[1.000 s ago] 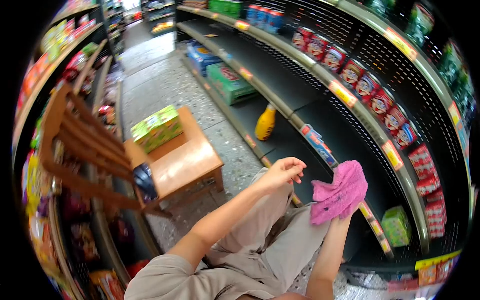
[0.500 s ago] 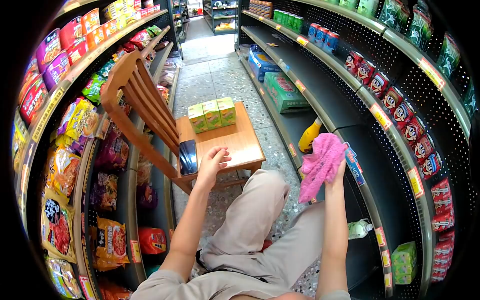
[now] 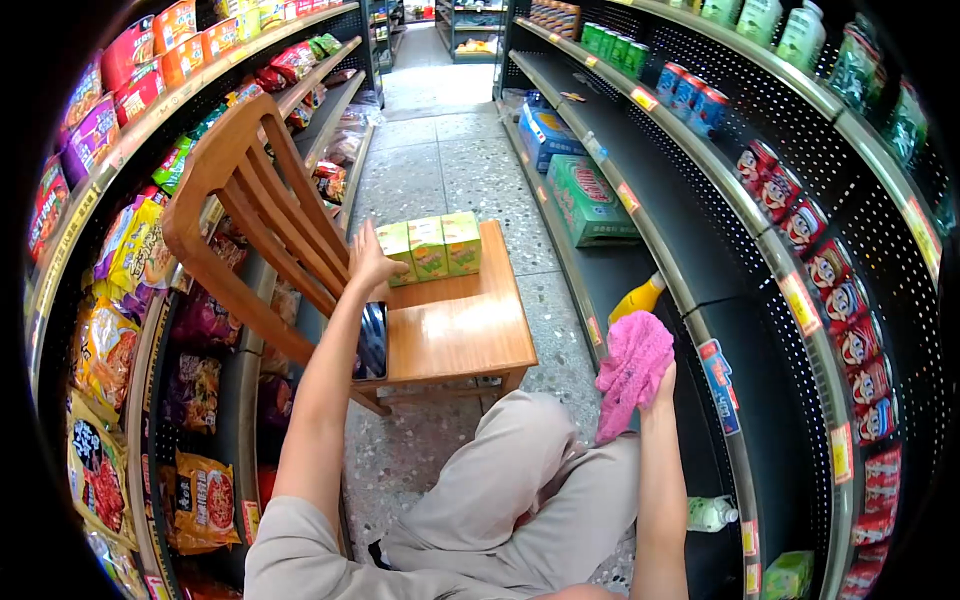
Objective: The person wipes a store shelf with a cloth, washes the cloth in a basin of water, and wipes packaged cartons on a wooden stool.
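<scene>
My left hand (image 3: 375, 262) is at the left end of a row of green drink cartons (image 3: 430, 248) on the wooden chair (image 3: 460, 335). Its fingers are apart and point up and forward; whether they touch the end carton I cannot tell. A dark phone (image 3: 371, 342) lies on the seat's left edge, below my wrist. My right hand (image 3: 663, 392) grips a crumpled pink cloth (image 3: 636, 365) over my right knee, by the lower shelf. Just beyond the cloth is a yellow bottle (image 3: 638, 298) on that shelf.
Shelves of noodle packets (image 3: 105, 350) line the left side. On the right shelves (image 3: 690, 255) stand red cans (image 3: 828, 265), blue cans (image 3: 690, 92) and a green box (image 3: 590, 202). A clear bottle (image 3: 711, 514) lies low near my right forearm. The speckled floor (image 3: 460, 180) runs between.
My left hand has moved forward from the chair's front to the cartons, and its fingers have spread. The pink cloth, still in my right hand, has come slightly lower.
</scene>
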Available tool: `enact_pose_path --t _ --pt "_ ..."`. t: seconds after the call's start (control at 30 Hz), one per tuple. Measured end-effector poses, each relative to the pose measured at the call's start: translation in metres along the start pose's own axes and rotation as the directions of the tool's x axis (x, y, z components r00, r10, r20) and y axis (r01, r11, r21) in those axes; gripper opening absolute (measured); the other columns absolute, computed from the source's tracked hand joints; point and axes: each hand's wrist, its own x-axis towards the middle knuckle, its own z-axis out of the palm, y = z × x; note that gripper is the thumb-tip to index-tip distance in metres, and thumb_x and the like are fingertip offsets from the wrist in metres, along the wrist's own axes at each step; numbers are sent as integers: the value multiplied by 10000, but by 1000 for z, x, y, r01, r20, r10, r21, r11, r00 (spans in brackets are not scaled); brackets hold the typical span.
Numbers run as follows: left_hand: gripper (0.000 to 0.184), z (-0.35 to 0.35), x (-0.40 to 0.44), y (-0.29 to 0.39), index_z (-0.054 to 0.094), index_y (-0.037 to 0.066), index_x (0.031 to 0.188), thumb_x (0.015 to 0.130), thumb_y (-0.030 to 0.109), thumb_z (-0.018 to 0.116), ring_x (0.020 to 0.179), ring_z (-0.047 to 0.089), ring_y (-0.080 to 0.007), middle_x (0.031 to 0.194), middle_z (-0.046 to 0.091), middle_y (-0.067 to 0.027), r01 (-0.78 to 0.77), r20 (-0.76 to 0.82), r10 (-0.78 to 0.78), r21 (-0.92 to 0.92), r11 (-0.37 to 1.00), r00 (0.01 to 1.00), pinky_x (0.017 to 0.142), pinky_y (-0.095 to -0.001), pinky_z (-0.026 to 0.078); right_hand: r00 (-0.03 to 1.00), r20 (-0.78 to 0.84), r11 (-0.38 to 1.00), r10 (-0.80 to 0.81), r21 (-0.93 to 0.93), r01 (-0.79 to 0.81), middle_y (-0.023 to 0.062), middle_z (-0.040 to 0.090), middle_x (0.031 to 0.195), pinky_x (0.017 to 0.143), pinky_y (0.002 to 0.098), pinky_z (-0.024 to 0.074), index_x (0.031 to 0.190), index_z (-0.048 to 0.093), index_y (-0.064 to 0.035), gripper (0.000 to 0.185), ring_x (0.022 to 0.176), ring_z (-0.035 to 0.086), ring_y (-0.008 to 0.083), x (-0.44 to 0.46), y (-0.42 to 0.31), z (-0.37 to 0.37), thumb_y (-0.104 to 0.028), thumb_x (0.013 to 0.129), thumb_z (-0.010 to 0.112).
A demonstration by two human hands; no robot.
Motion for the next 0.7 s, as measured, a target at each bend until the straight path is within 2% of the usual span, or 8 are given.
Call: enact_pose_path --t 0.2,0.33,0.37,0.4,0.47,0.5,0.53,0.7 --pt "1246 -16 19 -6 171 -27 1522 555 165 934 1312 477 -333 1401 483 -257 157 330 -20 -393 906 944 1088 -370 402 985 114 987 129 77 -138 113 680 1059 869 434 559 1195 599 -37 385 964 672 264 42 42 4 -323 1027 404" --pt "1083 -17 5 -1 325 -31 1423 552 157 941 1169 576 -260 1253 586 -189 133 236 -42 -385 913 971 989 -336 475 968 166 982 188 -29 -186 127 685 1019 794 433 578 1165 609 -31 400 859 685 273 60 61 23 -345 1015 413" --pt "1048 -11 1 -6 357 -35 1391 547 169 945 1148 585 -249 1231 595 -181 87 184 -15 -390 917 983 962 -331 489 947 252 980 197 -70 -185 114 670 1083 893 563 551 1221 581 -58 417 972 675 290 75 71 5 -385 1021 417" --pt "1041 -14 -9 3 372 -31 1382 540 181 948 1133 590 -243 1211 606 -179 84 167 -15 -413 907 986 944 -336 497 949 249 980 191 -98 -172 115 667 1072 885 566 556 1221 578 -57 401 961 677 286 80 76 9 -370 1022 423" --pt "1026 8 -11 -15 382 -39 1369 545 202 942 1108 598 -241 1173 614 -187 -49 -4 48 -116 992 999 925 -329 502 953 244 977 182 -157 -146 116 660 1050 869 573 565 1220 572 -57 370 938 679 278 89 85 20 -340 1024 434" --pt "957 1 -22 1 420 -48 1318 562 248 926 1097 608 -257 1137 621 -203 -12 111 65 -419 908 992 918 -339 504 960 215 976 181 -159 -148 115 663 1020 832 544 581 1205 573 -48 340 896 681 272 90 86 34 -304 1012 460" --pt "888 8 -31 0 451 -54 1260 578 283 907 1101 610 -275 1125 621 -218 12 17 -8 -271 963 1000 920 -358 502 966 185 975 181 -163 -151 114 665 990 794 516 596 1191 575 -39 311 854 683 265 88 89 49 -268 1000 485" --pt "877 6 -81 31 455 -28 1261 566 290 884 1103 607 -370 1138 614 -250 22 -39 -32 -235 972 999 914 -430 507 949 216 947 231 -273 -168 111 656 1022 763 512 608 1207 563 -33 298 823 680 259 84 95 101 -217 996 459"
